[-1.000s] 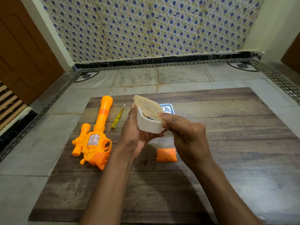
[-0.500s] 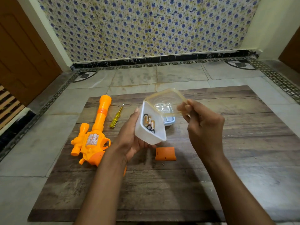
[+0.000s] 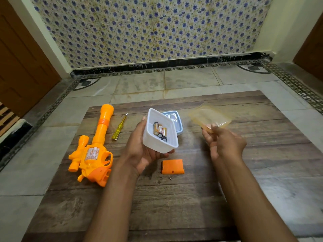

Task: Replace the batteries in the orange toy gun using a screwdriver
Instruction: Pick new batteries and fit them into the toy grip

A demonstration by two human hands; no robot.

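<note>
My left hand point(image 3: 139, 154) cups a white plastic box point(image 3: 157, 144) from below, tilted toward me, with three gold-and-black batteries point(image 3: 160, 131) lying inside. My right hand point(image 3: 225, 144) pinches the box's translucent yellowish lid point(image 3: 209, 117) and holds it off to the right, above the board. The orange toy gun point(image 3: 94, 151) lies on the left of the wooden board, barrel pointing away, its grip open. Its orange battery cover point(image 3: 172, 166) lies in front of the box, with a small screw point(image 3: 170, 178) beside it. A yellow screwdriver point(image 3: 119, 128) lies right of the barrel.
Everything rests on a low wooden board point(image 3: 192, 206) on a tiled floor. A blue lidded container point(image 3: 176, 119) stands just behind the white box. A patterned wall runs behind, with brown doors at far left and right.
The lid has come off the white box. My right hand has carried it away to the right, and the batteries inside now show.
</note>
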